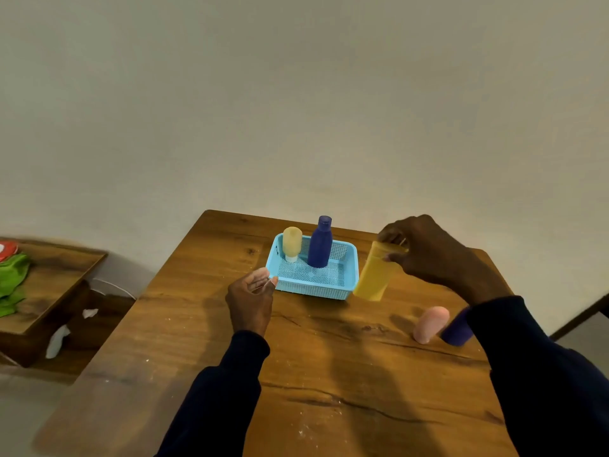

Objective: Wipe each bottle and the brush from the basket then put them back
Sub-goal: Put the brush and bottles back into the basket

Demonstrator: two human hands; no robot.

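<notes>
Right hand [425,249] pinches the yellow bottle [374,275] by its top, tilted, just right of the basket [316,285]. Left hand [252,300] is loosely curled at the basket's near-left corner, probably steadying it. Looks like the put-back step: lift it over the rim beside the blue bottle [320,245]. No cloth in sight, and no labels readable.
</notes>
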